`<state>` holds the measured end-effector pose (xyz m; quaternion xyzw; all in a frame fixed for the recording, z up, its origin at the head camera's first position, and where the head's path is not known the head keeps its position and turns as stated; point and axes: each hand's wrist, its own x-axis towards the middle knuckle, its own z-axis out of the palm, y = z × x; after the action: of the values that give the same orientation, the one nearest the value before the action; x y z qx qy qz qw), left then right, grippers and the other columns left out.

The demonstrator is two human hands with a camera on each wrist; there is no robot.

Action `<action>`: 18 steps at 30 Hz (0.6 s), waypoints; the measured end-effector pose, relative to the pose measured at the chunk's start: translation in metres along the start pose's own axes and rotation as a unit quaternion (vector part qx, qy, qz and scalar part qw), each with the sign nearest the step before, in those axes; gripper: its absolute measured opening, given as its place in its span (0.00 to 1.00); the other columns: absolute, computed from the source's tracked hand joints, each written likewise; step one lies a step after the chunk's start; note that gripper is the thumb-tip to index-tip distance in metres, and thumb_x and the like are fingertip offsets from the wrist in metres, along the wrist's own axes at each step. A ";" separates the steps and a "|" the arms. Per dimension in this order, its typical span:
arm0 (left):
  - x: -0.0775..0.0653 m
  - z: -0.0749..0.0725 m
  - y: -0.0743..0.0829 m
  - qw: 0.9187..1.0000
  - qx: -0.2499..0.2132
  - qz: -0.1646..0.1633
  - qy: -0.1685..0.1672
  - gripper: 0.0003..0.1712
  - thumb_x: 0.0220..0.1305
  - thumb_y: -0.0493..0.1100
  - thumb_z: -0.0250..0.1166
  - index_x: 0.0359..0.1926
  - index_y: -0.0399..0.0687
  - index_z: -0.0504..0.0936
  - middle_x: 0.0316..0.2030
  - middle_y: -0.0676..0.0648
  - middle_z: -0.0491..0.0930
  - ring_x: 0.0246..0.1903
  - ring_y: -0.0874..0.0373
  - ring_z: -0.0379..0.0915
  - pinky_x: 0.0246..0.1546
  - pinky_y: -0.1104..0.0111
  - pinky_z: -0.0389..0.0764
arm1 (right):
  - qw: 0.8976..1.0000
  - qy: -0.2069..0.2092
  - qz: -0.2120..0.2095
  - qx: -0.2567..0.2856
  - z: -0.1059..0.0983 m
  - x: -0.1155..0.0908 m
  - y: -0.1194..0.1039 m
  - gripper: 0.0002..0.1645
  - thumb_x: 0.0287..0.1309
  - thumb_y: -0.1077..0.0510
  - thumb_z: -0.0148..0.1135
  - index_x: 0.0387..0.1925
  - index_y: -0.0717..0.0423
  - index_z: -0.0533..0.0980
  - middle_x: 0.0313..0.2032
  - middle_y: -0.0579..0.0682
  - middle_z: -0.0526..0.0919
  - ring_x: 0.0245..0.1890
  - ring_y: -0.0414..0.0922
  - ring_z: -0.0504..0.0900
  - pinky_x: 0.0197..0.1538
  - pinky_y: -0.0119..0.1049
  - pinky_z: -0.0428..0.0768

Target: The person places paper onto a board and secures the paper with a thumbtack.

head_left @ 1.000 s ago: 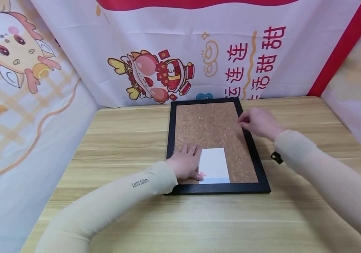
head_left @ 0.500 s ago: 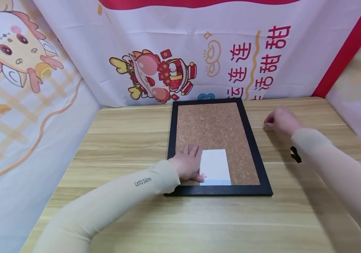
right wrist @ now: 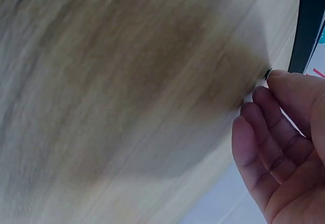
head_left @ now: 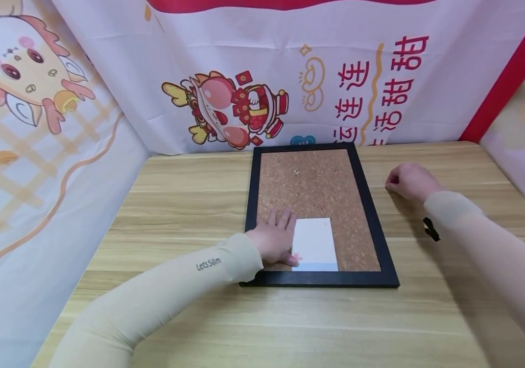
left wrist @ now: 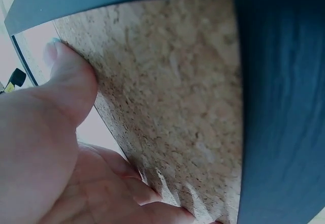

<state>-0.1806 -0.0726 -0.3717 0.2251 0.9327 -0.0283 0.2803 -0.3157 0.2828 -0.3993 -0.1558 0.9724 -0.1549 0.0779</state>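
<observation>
A black-framed corkboard [head_left: 327, 191] lies flat on the wooden table. Near its front edge sits a white card [head_left: 314, 240] with a pink mark at the lower left and a pale blue strip along the bottom. My left hand [head_left: 272, 242] rests spread on the board, its thumb over the card's left side; in the left wrist view that thumb [left wrist: 73, 79] is across the white card [left wrist: 94, 127]. To the right of the board, my right hand [head_left: 411, 182] is low at the tabletop, thumb and fingers pinching a tiny dark pin [right wrist: 268, 73].
A tiny light-coloured thing [head_left: 296, 173] sits on the upper cork. Behind the wooden table [head_left: 189, 204] hangs a printed white cloth [head_left: 244, 41], with another cloth [head_left: 92, 148] along the left side. A small black thing [head_left: 431, 229] shows beneath the right wrist.
My right hand has moved from above the board's right edge out to the tabletop on the right, where its fingers have come down. My left hand stays on the board and card.
</observation>
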 end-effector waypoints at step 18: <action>-0.001 -0.002 -0.002 1.000 -0.016 0.010 -0.010 0.61 0.63 0.64 0.63 0.78 0.39 0.37 0.77 0.38 0.29 0.74 0.35 0.25 0.68 0.39 0.45 | 0.996 0.074 -0.047 0.021 -0.035 -0.028 -0.035 0.05 0.51 0.66 0.64 0.23 0.58 0.78 0.21 0.48 0.76 0.24 0.47 0.72 0.30 0.41 0.69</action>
<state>-0.1815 -0.0747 -0.3700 0.2294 0.9280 -0.0132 0.2931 -0.2862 0.2698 -0.3523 -0.1876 0.9637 -0.1898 0.0014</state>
